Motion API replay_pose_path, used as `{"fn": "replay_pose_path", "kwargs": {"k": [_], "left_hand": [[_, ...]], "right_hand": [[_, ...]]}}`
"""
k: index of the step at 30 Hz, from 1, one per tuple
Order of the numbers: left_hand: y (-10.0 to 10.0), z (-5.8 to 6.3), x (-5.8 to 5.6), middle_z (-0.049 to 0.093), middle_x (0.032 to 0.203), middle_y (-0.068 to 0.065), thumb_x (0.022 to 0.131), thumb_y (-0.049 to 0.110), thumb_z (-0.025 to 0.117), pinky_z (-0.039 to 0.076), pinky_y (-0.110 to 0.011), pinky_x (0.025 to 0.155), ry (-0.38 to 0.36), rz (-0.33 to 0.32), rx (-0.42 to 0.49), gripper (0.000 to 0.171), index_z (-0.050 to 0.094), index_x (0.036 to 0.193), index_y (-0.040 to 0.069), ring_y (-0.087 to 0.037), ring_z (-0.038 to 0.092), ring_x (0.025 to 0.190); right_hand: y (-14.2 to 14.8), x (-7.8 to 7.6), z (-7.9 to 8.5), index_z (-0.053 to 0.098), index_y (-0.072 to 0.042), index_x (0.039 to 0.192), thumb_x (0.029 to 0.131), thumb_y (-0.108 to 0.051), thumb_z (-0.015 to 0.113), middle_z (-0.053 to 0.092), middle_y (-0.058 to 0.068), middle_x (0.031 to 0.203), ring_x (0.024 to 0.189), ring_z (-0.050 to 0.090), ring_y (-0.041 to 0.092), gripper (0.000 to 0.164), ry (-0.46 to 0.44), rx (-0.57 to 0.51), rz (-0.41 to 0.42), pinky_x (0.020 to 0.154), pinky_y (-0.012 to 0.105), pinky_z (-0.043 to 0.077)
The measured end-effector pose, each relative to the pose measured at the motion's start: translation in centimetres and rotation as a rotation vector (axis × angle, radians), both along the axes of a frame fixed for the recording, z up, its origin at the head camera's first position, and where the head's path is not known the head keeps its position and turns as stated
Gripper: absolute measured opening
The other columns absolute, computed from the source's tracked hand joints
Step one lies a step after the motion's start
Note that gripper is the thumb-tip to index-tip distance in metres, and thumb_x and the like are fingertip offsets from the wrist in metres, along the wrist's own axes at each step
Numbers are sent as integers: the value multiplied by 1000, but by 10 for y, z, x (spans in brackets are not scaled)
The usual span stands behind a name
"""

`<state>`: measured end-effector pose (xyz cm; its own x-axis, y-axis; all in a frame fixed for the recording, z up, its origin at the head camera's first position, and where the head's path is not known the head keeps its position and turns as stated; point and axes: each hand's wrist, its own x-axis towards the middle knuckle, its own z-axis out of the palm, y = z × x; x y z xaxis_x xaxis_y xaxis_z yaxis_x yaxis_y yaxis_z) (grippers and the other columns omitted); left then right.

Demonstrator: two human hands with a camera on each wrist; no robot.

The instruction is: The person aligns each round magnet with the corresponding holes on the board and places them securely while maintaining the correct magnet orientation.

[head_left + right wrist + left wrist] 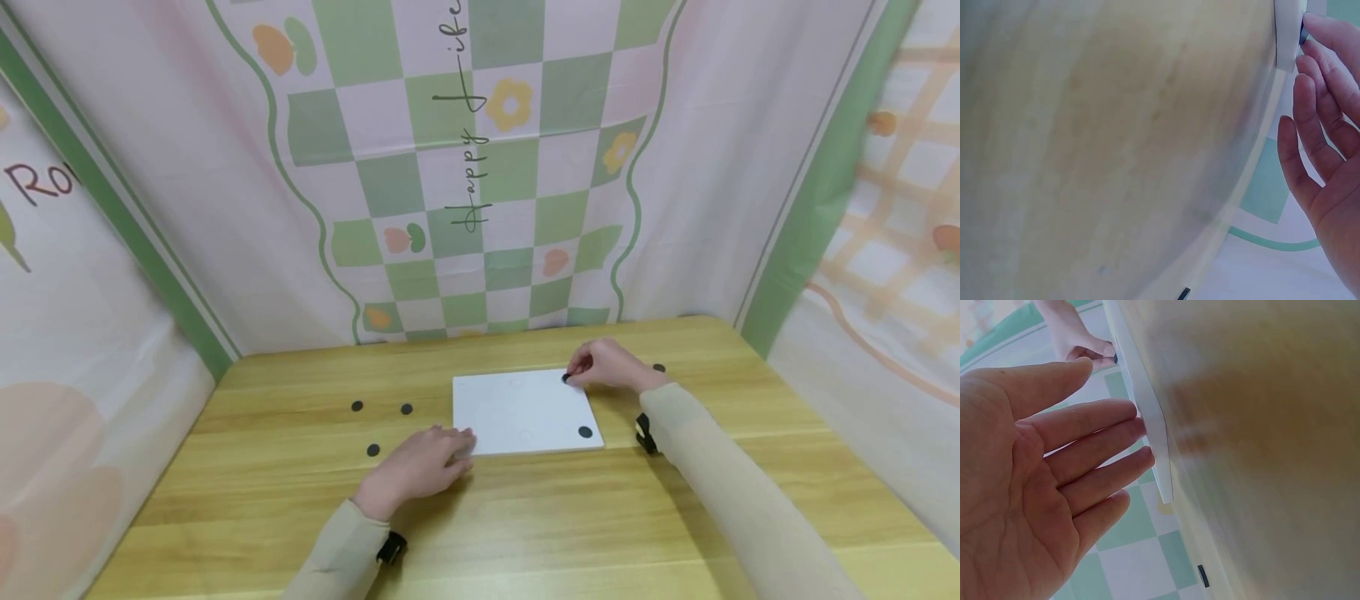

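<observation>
A white rectangular board (517,412) lies flat on the wooden table, with faint circle outlines on its face. My right hand (609,364) pinches a small black disc (566,378) between thumb and finger at the board's far right corner. In the right wrist view the same disc (1304,32) is partly hidden by the fingertips. One more black disc (586,432) lies on the board's near right corner. My left hand (422,463) rests its fingertips on the near left corner; in the left wrist view its fingers (1094,447) are nearly straight and touch the board's edge.
Left of the board, several loose black discs lie on the table (300,492), among them a near one (373,450). Another disc (659,367) lies beyond my right wrist. A printed curtain (495,167) hangs along the table's back edge and both sides.
</observation>
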<state>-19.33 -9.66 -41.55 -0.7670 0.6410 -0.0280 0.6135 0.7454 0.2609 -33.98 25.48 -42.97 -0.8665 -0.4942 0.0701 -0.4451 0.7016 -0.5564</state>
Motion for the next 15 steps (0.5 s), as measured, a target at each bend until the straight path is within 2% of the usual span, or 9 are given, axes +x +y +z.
{"fn": "replay_pose_path", "kwargs": {"k": [15], "left_hand": [[0,0,0,50,142,-8,98,27,51,33,-44,114,-10,4,-6,42,52,135,7,-25,47,131]], "right_hand": [[-1,-1,1,73,-10,89,79,-17,77,70,-1,83,75,63,9,12,-14,3,9,69,22,55]]}}
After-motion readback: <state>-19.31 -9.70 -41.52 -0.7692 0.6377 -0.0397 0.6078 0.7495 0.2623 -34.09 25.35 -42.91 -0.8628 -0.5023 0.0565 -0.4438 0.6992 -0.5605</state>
